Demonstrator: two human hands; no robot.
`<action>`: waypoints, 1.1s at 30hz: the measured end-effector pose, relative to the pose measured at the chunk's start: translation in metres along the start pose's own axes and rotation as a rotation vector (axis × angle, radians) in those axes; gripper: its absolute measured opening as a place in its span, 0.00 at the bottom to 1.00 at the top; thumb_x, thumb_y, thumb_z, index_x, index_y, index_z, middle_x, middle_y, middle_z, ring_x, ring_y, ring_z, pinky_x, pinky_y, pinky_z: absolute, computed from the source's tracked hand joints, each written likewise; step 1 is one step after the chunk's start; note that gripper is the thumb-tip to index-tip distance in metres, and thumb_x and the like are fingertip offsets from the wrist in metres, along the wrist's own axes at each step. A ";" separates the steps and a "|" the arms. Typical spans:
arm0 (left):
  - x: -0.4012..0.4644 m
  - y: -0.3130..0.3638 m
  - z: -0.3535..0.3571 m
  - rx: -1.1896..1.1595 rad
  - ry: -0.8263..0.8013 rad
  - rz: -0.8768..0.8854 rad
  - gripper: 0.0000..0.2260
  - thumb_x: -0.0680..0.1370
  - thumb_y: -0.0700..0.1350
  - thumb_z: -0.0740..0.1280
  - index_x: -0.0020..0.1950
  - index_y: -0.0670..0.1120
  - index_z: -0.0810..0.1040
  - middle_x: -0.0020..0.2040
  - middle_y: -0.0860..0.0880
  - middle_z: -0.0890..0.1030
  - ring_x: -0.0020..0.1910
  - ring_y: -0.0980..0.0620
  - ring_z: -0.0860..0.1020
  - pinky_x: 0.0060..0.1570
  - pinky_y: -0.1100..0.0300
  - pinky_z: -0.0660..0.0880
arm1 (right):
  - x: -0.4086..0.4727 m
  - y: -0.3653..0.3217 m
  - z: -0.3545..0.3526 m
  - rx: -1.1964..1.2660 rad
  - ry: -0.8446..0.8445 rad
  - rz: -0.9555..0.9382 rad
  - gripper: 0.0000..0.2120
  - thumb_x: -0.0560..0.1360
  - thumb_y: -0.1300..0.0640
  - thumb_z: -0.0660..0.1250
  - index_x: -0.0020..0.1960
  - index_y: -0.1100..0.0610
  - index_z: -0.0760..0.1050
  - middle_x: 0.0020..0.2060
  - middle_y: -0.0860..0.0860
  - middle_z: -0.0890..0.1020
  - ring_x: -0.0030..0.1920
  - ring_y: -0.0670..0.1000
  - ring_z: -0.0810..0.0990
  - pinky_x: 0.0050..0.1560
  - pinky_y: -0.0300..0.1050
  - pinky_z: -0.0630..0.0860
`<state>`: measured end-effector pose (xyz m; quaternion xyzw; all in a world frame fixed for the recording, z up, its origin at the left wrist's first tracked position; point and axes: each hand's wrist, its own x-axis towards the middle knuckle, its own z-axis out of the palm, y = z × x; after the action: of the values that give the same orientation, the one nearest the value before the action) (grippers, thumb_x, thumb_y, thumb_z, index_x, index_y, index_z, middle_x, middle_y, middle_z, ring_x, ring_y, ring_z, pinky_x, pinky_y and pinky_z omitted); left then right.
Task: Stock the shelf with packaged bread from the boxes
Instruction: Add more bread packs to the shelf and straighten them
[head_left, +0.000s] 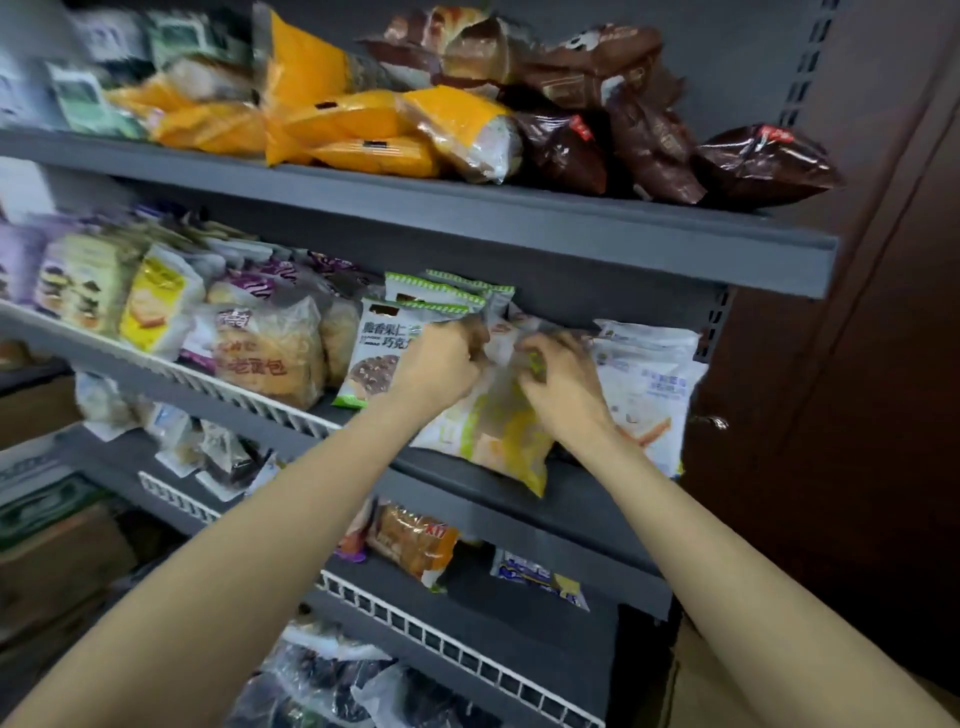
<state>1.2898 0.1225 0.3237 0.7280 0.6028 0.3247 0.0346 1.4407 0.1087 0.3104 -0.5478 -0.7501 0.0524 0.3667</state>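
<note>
Both hands are up at the middle shelf (519, 499) of the grey rack, working on one yellow-and-white bread packet (498, 431) that stands tilted at the shelf's front edge, its lower corner hanging just over the lip. The left hand (441, 364) has its fingers curled over the packet's upper left part, and the right hand (563, 384) pinches the crinkled top of the film from the other side, so each grip is closed on the same packet rather than spread; motion blur hides exactly how the fingertips lie. The packet's long axis runs roughly upright, leaning back toward the shelf wall, with its top between the two hands and its body below them. To its left, touching or nearly so, stands a row of green-trimmed chocolate bread packets (374, 353); to its right stands a white packet (649, 384) against the rack's upright. The gap between those two neighbours lies straight behind the held packet, away from the person, so the coming move looks like a push back and slightly down into that slot. Both hands are about equally near, the right one slightly higher on the film. The overhanging corner suggests it could slide off if let go before being seated. The boxes are not clearly in view.
</note>
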 end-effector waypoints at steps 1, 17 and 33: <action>-0.007 -0.016 -0.012 0.003 0.015 -0.027 0.11 0.76 0.41 0.63 0.57 0.47 0.77 0.52 0.43 0.82 0.51 0.41 0.80 0.50 0.48 0.78 | 0.003 -0.018 0.011 0.027 -0.015 -0.035 0.14 0.75 0.62 0.61 0.60 0.56 0.76 0.59 0.55 0.76 0.58 0.55 0.75 0.54 0.43 0.69; -0.131 -0.455 -0.207 0.103 0.055 -0.550 0.09 0.79 0.43 0.60 0.56 0.43 0.77 0.41 0.46 0.80 0.37 0.47 0.77 0.28 0.58 0.70 | 0.037 -0.375 0.379 0.217 -0.550 -0.280 0.10 0.79 0.58 0.59 0.57 0.56 0.77 0.50 0.53 0.82 0.49 0.54 0.79 0.48 0.51 0.79; -0.045 -0.938 -0.235 0.189 -0.230 -0.976 0.10 0.79 0.45 0.62 0.56 0.42 0.77 0.52 0.44 0.80 0.48 0.44 0.78 0.46 0.53 0.77 | 0.216 -0.535 0.847 0.035 -0.961 -0.187 0.12 0.79 0.58 0.60 0.51 0.61 0.80 0.45 0.57 0.82 0.46 0.57 0.80 0.47 0.50 0.79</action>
<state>0.3641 0.2564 0.0745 0.3924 0.8918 0.1325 0.1822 0.4784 0.3569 0.0594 -0.3856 -0.8795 0.2787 -0.0089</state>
